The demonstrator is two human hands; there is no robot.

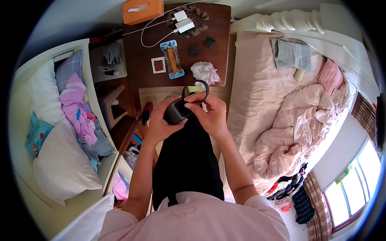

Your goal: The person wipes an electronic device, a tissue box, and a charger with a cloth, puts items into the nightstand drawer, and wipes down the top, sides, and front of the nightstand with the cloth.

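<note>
Held over my lap, in front of the dark wooden table, is a black rounded box-like device (pixel 173 114). My left hand (pixel 157 123) wraps round its side, fingers and thumb closed on it. From its upper right rises a thin black loop (pixel 208 87), like a strap or cable. My right hand (pixel 212 115) pinches the lower part of this loop, close against the device. Whether loop and device are joined is hidden by the fingers. Just beyond the hands lies a crumpled white and pink cloth or tissue (pixel 205 72) at the table's near edge.
On the table (pixel 148 38) are a blue snack packet (pixel 172 59), a small square sachet (pixel 158 65), black pieces (pixel 194 50), white chargers (pixel 185 25) and an orange tissue box (pixel 143 11). A bed (pixel 257 80) stands right; pillows (pixel 66 160) fill a white-framed space left.
</note>
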